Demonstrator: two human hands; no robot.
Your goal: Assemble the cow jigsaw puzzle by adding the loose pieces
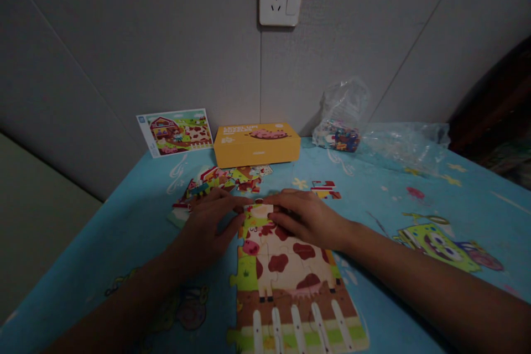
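Blue printed tablecloth (431, 199) covers a table where two bare hands work at a jigsaw puzzle (286, 282) showing a brown-spotted cow behind a white fence. The left hand (207, 227) and right hand (305, 218) curve inward, fingers held together, pinching a cream piece (259, 211) between them at the puzzle's far edge. Loose pieces (219, 182) lie just beyond the left hand. Against the wall stand a picture card (175, 133), a yellow box (256, 145) and a plastic bag (340, 116).
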